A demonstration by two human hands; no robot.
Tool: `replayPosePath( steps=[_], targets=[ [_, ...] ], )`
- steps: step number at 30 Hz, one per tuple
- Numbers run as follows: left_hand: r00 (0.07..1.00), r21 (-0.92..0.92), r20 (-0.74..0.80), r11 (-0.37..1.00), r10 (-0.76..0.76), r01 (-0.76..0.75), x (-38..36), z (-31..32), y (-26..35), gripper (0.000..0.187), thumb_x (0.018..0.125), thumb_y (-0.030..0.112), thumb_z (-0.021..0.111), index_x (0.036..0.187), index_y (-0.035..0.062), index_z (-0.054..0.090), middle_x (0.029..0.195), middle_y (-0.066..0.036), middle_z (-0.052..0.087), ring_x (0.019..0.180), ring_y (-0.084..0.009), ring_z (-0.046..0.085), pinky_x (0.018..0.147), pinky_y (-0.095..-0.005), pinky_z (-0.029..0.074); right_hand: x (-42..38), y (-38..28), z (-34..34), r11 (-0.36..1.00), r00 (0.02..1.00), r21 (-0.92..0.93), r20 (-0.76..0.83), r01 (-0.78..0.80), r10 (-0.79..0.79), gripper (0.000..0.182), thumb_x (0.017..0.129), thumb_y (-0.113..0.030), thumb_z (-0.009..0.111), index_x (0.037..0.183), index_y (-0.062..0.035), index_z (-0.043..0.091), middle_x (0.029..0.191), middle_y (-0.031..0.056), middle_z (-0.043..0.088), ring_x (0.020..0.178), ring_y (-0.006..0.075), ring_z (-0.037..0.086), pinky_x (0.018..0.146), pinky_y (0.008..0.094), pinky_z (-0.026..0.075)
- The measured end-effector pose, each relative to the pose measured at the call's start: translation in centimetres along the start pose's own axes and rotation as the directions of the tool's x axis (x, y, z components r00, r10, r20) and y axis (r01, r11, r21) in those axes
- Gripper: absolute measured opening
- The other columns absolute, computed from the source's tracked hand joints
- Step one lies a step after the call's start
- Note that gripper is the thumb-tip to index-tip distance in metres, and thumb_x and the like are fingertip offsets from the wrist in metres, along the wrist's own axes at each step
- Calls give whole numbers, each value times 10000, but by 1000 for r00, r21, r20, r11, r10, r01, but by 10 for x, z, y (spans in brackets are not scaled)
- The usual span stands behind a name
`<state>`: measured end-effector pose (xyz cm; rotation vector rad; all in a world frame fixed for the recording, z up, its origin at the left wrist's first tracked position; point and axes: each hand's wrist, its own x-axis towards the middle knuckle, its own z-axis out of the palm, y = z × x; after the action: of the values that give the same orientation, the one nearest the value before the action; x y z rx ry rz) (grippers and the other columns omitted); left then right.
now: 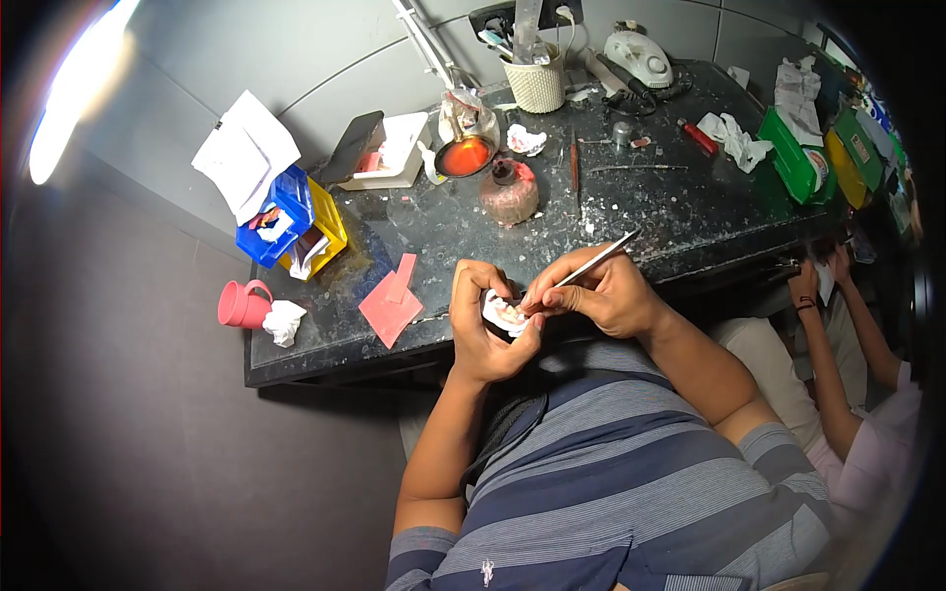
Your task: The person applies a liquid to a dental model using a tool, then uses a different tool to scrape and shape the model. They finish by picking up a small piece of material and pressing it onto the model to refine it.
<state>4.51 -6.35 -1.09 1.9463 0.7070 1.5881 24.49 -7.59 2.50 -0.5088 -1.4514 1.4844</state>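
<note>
In front of my body, my left hand [477, 333] is closed around a white dental cast [505, 316] that carries teeth and some pink material. My right hand [613, 298] grips a slim metal dental carving tool [603, 256] like a pen, its back end pointing up and to the right. The fingertips of that hand meet the cast, and they hide the tool's working tip. To the left of the cast, a pink wax sheet [390, 313] lies on the black bench with a narrower strip [401, 279] on top.
Near the middle of the bench [434, 236] stands a round burner bottle [509, 194], with a bowl of orange-red material [465, 155] behind it. A pink mug [244, 304] and blue bin [276, 219] are left. A red-handled tool [698, 137] lies right. Another person's arms [833, 364] show at right.
</note>
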Motion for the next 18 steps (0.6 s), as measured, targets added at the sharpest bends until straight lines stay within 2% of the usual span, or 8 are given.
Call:
replayPosePath(
  steps=[2,6,8,12,15,16,17,18],
  targets=[
    [1000,-81,9,996,-29,29,0,-1,0,389,682,99,785,926,35,489,932,-85,452,763,-156,481,676,-291,431,0,1,0,998,1000,62,25,-18,16,132,988,-42,636,1035,76,675,1022,150,729,968,181,709,874,311,602],
    [997,-125,31,989,-70,73,0,-2,3,393,704,104,787,941,38,481,952,-80,444,794,-147,483,706,-281,436,2,1,-4,990,998,134,48,-44,38,137,993,-41,626,1037,85,658,1015,171,724,981,211,716,886,332,615],
    [992,-189,66,974,-112,123,2,-5,3,433,754,127,804,997,39,456,993,-62,413,867,-143,460,799,-305,465,4,0,-4,991,1000,137,-15,0,2,152,999,-52,620,1036,94,642,1007,191,718,985,237,723,882,342,624],
    [991,-232,27,963,-134,136,3,2,9,455,757,130,818,1011,38,451,1006,-62,407,861,-143,457,801,-310,466,6,-2,-6,992,986,125,-169,37,-15,168,1005,-68,615,1034,97,629,999,204,713,980,255,728,879,348,631],
    [995,-116,-24,989,-96,92,4,5,9,485,745,126,834,1016,27,445,1004,-73,404,862,-162,451,805,-311,446,2,-8,-4,937,947,-261,-161,231,-279,185,1011,-76,607,1071,80,685,1028,163,739,993,236,735,849,314,604],
    [998,49,-18,997,-64,65,4,5,11,490,739,121,837,1013,23,442,1005,-80,402,868,-174,450,807,-311,433,0,-13,-5,839,939,-466,-52,279,-341,194,997,-91,628,1104,48,709,1058,156,752,1000,217,738,860,309,585],
    [999,212,-5,977,-34,35,5,5,13,495,733,116,840,1010,18,440,1006,-87,400,875,-185,449,810,-310,421,-3,-11,-1,780,920,-524,16,341,-392,201,965,-87,662,1125,25,710,1070,178,747,1004,253,742,907,353,583],
    [1000,239,5,971,-11,10,4,2,8,501,729,124,840,1008,14,439,1005,-98,399,892,-200,445,815,-314,405,-2,-9,1,669,890,-617,120,414,-441,206,952,-66,667,1133,20,709,1075,180,745,1009,284,739,917,378,583]
  ],
)
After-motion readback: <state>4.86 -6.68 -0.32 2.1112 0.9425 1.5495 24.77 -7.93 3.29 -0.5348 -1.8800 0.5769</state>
